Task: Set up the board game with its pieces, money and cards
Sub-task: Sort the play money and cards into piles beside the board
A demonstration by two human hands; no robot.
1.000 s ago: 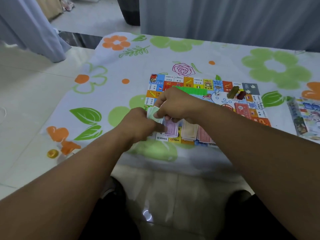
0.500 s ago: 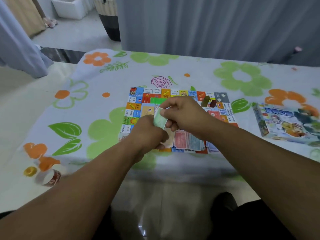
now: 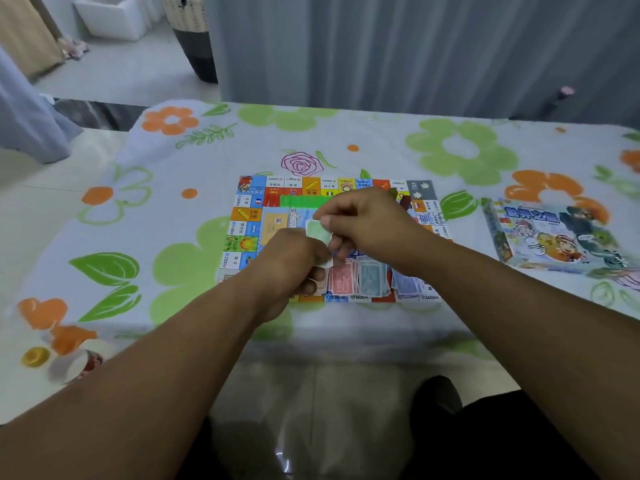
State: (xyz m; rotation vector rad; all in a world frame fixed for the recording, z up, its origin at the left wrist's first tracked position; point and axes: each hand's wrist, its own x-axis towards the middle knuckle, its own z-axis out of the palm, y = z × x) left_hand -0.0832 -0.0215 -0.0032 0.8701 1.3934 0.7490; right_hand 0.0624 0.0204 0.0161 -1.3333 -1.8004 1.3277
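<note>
both hands are holding a small stack of green bills (image 3: 318, 230) over the game board (image 3: 249, 216): the left hand (image 3: 291, 261) is gripping it from below, the right hand (image 3: 367, 220) is pinching its top. more bills (image 3: 360, 278) are lying in piles along the board's near edge.

A flowered cloth (image 3: 173, 188) lies spread before grey curtains (image 3: 415, 50). A tape roll (image 3: 74, 365) and a yellow ring (image 3: 34, 356) sit near its left corner.

Setting: home living area. Evidence: floral tablecloth (image 3: 381, 140) on table, grey curtains (image 3: 398, 50), tiled floor (image 3: 117, 74), white bin (image 3: 110, 19), slippers (image 3: 74, 48) by doorway.
</note>
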